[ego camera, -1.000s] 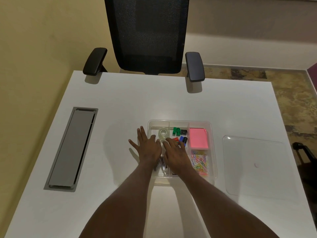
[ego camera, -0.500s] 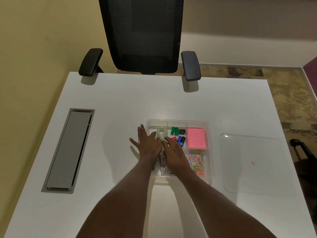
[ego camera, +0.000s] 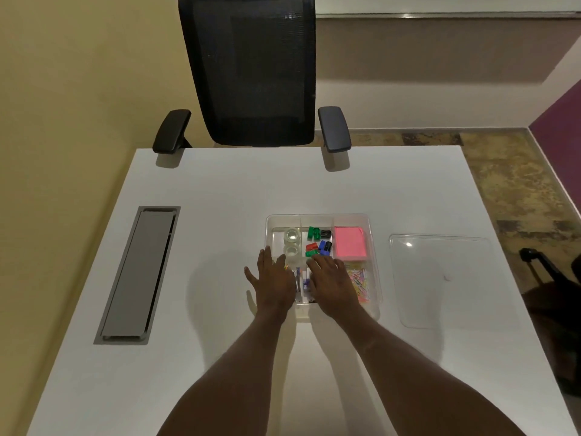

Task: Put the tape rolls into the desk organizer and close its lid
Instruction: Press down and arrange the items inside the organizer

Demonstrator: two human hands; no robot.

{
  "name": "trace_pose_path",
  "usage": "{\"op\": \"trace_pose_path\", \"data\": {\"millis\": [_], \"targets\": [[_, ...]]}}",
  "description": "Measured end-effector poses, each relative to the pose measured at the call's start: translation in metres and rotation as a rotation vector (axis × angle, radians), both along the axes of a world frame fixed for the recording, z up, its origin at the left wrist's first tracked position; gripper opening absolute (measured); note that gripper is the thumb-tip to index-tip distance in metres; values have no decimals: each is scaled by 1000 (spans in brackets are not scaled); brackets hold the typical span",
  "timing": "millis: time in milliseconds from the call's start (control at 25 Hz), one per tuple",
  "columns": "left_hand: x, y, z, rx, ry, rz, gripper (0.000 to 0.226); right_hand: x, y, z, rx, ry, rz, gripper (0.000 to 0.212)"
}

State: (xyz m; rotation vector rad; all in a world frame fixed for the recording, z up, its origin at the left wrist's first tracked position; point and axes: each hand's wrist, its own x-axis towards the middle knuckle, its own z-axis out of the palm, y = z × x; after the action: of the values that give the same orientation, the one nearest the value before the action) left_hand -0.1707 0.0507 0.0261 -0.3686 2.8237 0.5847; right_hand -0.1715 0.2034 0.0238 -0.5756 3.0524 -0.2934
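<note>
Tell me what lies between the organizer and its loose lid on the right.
Nothing: the head view shows only a bare strip of white desk between the organizer and the clear lid, which lies flat and apart from it.

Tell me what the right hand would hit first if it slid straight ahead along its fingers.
Probably the green clip right at the right hand's fingertips, among the coloured clips in the organizer's middle compartment. Height above them is unclear.

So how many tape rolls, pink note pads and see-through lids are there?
Tape rolls: 2
Pink note pad: 1
Clear lid: 1
Total: 4
</note>
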Motion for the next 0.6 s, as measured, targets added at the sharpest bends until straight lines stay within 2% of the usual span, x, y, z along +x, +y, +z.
{"op": "trace_pose_path", "data": {"millis": [160,400,600], "targets": [[38,11,8,-40,5,-52,45,27,19,13,38,-33,-49,36],[72,41,24,-53,75,-124,48,65,58,36,55,21,-115,34],[91,86,29,47,84,-115,43,82,104,49,111,35,-135,30]]}}
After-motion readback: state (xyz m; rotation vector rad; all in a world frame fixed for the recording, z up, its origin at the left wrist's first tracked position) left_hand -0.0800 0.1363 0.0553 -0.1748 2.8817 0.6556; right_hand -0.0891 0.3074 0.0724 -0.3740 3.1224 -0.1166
